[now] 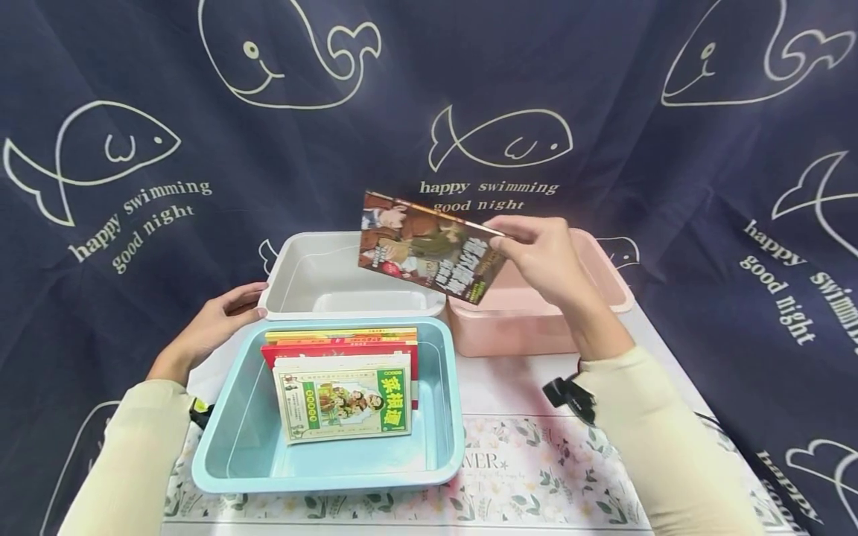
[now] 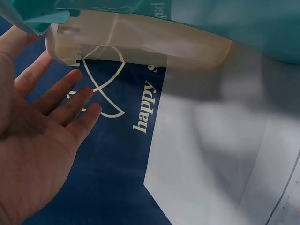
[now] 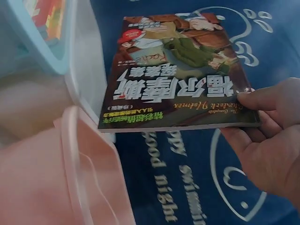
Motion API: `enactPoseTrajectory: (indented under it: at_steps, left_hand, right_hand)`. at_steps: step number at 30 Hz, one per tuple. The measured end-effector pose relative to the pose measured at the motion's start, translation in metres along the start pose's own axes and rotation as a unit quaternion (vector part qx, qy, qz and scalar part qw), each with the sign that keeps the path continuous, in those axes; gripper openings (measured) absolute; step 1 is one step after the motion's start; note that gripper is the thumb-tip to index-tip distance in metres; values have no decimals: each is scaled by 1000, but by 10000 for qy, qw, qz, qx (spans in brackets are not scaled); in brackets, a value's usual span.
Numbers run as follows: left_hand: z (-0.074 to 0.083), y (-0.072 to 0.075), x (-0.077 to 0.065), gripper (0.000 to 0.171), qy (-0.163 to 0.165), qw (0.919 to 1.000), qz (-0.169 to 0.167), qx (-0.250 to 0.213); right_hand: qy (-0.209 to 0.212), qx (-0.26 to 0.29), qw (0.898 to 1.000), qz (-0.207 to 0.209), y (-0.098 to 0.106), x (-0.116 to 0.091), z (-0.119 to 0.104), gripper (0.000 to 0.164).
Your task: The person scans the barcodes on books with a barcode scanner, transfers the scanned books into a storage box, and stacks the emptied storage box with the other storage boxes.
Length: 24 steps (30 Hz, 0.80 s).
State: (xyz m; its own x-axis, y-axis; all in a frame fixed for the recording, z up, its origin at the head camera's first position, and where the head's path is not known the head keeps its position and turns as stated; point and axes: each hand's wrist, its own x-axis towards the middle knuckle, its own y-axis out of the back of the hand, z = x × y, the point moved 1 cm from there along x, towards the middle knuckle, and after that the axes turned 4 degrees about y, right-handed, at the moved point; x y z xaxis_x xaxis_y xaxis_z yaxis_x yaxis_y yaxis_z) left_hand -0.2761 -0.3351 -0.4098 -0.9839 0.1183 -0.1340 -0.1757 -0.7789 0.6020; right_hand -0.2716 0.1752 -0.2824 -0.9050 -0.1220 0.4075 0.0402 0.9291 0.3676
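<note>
And here we are at the right hand point(image 1: 546, 257), pinching a thin, dark-brown paperback book with an illustrated cover point(image 1: 422, 249) at one end, thumb on the cover, fingers behind. We see that book up in the air, tilted down towards the right in the head view, across the neighbouring ends of two bins. In the right wrist view we even make out Holmes in gold lettering (upside down for us, mind you).

Over to the left hand point(image 1: 224, 320): nothing in its grasp, fingers loose and spread, at the left end of a grey-white rectangular plastic bin point(image 1: 315, 260). Whether it bears on that rim, we cannot tell.

Just beside that bin, on the right, we have a pale-pink plastic bin point(image 1: 516, 335). Nearer us sits a light-blue plastic bin point(image 1: 348, 465), and what a row inside it! A cream-and-green book with a picture cover point(image 1: 345, 402) stands in front, a red-covered book point(image 1: 342, 350) behind, then yellow-edged books point(image 1: 342, 334) at the back.

Underneath, we find a white tabletop point(image 1: 496, 380) with a flower-printed strip point(image 1: 536, 461), and beyond, a navy cloth with whale and fish outlines point(image 1: 402, 149).
</note>
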Motion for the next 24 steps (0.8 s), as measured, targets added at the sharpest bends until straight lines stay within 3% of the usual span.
enactPoseTrajectory:
  at_steps: [7,14,24]
  left_hand:
    - [-3,-1,1,70,11,10000,-5,-35]
    - [-4,0,3,72,85,9999,-30,-131]
    - [-5,1,3,75,153,9997,-92,-191]
  right_hand:
    - [31,61,9991,-418,-47,30,3,22]
    - [-51,-126,9985,-533,-82,50,2,22]
    - [-409,-282,9948,-890,-122,53,13,23]
